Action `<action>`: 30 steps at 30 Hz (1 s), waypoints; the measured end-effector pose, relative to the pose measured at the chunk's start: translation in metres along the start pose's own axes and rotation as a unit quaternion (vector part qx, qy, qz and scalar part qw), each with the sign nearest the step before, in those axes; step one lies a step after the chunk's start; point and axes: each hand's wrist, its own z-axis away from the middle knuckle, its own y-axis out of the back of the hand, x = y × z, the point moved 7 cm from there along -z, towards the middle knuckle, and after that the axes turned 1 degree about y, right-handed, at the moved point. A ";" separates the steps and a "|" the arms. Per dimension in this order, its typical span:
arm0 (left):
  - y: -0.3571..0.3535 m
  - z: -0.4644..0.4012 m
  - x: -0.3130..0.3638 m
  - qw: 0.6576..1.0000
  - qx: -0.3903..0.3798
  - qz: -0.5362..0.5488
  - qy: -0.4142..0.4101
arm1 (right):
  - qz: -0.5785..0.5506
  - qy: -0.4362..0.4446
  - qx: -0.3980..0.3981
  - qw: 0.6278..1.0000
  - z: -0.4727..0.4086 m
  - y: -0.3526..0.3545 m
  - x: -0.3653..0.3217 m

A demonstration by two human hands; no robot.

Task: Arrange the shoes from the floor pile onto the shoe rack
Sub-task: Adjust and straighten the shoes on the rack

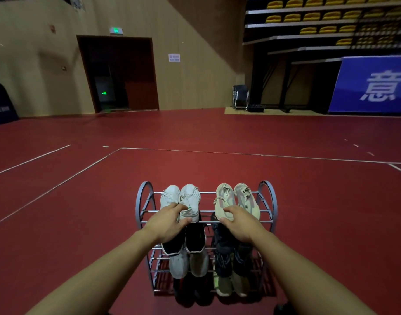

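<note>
Red floor (195, 133), hand-hidden rack (147, 201) shoes

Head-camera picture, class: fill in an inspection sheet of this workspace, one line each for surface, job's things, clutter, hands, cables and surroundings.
Surface: red sports floor with white court lines.
Job's things: grey metal shoe rack with several tiers; white pair and beige pair on top, dark and pale pairs below.
Clutter: dark object at the bottom edge, unclear; no floor pile in view.
Hands: left hand resting on the white pair, right hand on the beige pair; neither clearly gripping.
Cables: nothing seen.
Surroundings: dark doorway, folding chair, blue banner, yellow stand seats.
</note>
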 end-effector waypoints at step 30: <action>-0.184 -0.170 0.077 0.977 0.078 0.178 0.093 | -0.134 -0.150 0.211 0.957 -0.101 -0.063 0.173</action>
